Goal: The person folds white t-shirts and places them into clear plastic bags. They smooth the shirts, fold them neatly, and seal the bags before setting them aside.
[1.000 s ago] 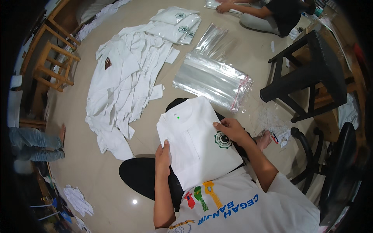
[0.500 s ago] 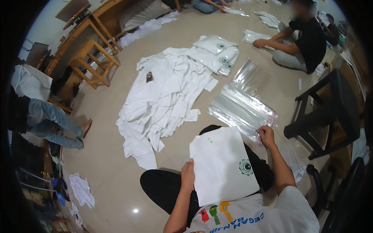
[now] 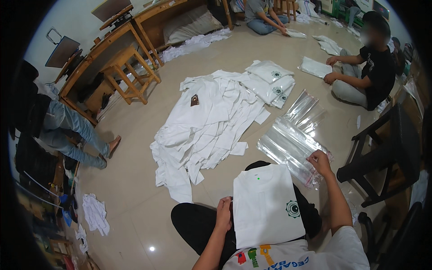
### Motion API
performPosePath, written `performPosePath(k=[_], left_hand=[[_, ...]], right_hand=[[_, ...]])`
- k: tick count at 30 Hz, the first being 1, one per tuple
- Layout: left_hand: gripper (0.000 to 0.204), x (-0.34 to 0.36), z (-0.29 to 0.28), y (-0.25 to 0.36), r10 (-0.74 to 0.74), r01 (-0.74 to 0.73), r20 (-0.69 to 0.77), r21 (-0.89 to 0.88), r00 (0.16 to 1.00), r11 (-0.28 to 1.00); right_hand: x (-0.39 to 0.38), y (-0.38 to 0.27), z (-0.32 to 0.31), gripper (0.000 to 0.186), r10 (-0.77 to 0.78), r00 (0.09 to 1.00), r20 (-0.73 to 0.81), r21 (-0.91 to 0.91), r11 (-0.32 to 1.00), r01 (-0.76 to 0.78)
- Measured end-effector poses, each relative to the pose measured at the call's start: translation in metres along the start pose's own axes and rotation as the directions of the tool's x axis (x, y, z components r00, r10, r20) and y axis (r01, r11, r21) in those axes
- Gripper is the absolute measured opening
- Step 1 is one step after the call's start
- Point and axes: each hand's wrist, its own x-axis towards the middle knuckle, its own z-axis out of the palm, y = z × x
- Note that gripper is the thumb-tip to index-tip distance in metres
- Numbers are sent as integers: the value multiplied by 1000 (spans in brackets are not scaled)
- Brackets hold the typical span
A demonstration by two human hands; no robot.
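Note:
A folded white shirt (image 3: 265, 211) with a round green emblem lies across my lap. My left hand (image 3: 223, 213) is closed at its left edge, fingers curled and partly hidden. To the right, my right hand (image 3: 320, 163) pinches the edge of a clear plastic bag on the stack of clear plastic bags (image 3: 288, 146) lying on the floor. More clear bags (image 3: 305, 108) lie just beyond that stack. Ahead of me spreads a heap of loose white shirts (image 3: 207, 121), and bagged folded shirts (image 3: 265, 74) are piled at its far right end.
A black plastic stool (image 3: 382, 153) stands at right. A wooden stool (image 3: 128, 81) is at far left, beside desks. One person (image 3: 375, 67) sits at far right with a bagged shirt; another (image 3: 263, 20) sits farther back. Someone in jeans (image 3: 74, 130) stands at left.
The head view has shifted, so the scene sits lower and farther right. My right hand has moved slightly away from me over the bags. The seated person in black has raised their head.

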Motion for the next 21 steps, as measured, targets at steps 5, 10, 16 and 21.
performPosePath(k=[5, 10, 16, 21], left_hand=[[37, 6, -5, -4, -63, 33, 121, 239, 991, 970], [39, 0, 6, -2, 50, -58, 32, 385, 998, 921], [37, 15, -8, -17, 109, -97, -41, 222, 993, 970], [32, -17, 10, 14, 433, -374, -61, 407, 900, 834]], right_hand=[[41, -6, 5, 31, -5, 954, -299, 112, 993, 40], [75, -36, -9, 44, 283, 868, -408, 504, 863, -45], [90, -98, -16, 36, 407, 889, -210, 832, 552, -56], [53, -213, -39, 33, 102, 995, -14, 658, 750, -68]])
